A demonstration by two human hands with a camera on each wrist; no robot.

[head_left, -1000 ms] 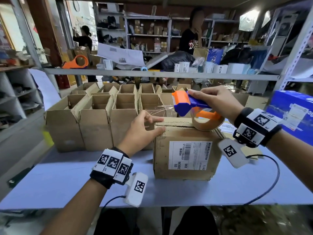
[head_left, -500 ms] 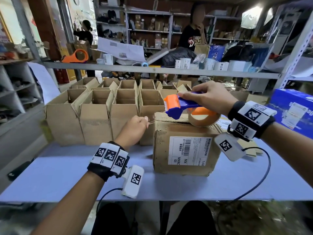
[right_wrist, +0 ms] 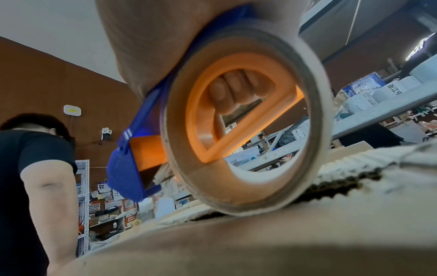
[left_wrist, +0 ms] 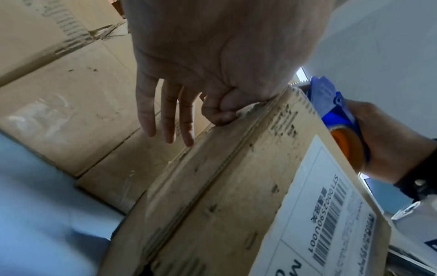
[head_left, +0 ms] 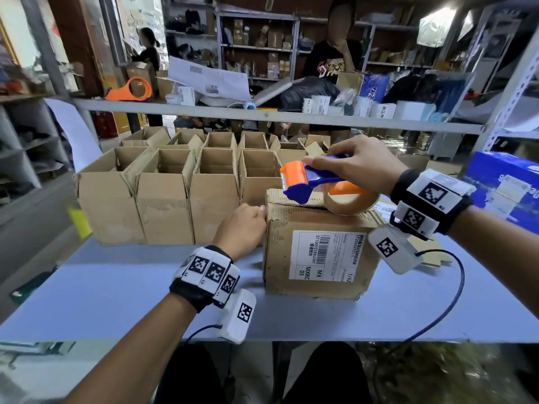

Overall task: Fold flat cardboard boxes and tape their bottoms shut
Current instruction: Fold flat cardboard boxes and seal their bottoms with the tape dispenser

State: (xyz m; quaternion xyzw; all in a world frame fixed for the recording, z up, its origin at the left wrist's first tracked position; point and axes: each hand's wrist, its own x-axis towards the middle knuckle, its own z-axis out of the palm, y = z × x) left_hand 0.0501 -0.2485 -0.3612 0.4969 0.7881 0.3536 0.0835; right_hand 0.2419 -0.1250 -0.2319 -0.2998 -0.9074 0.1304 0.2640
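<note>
blue-and-orange plastic of the tape dispenser [head_left: 318,182] sits clamped in the right hand [head_left: 360,166]; the right wrist view shows fingers [right_wrist: 232,89] curled through the orange core, thumb on top of the handle. tape roll [right_wrist: 246,119] rests on the upturned bottom of the box [head_left: 315,252], near its right side; cutter head points left, just above the left top edge.

left hand [head_left: 243,224] is at the box's upper left corner. left wrist view: thumb and forefinger [left_wrist: 220,110] pinch together at that edge, other three fingers hang straight down beside the left wall. likely pinning the tape's free end there, though the film itself is too clear to make out.

box stands on the pale blue bench [head_left: 116,290], label facing the person, bottom flaps folded shut on top. rows of open finished boxes [head_left: 163,199] stand just behind and to the left.

judged step: laying the strip along the bottom seam.

notes for doing it well:
- keep the left pinch firm on the corner so the start does not peel.
- draw the dispenser rightward along the seam with the roll pressed down, keeping the line centred over the flap join.
- hold the box from sliding; it is light and the bench looks smooth.
- run over the far edge, then tilt the teeth down to cut.
- rub the strip flat after.
</note>
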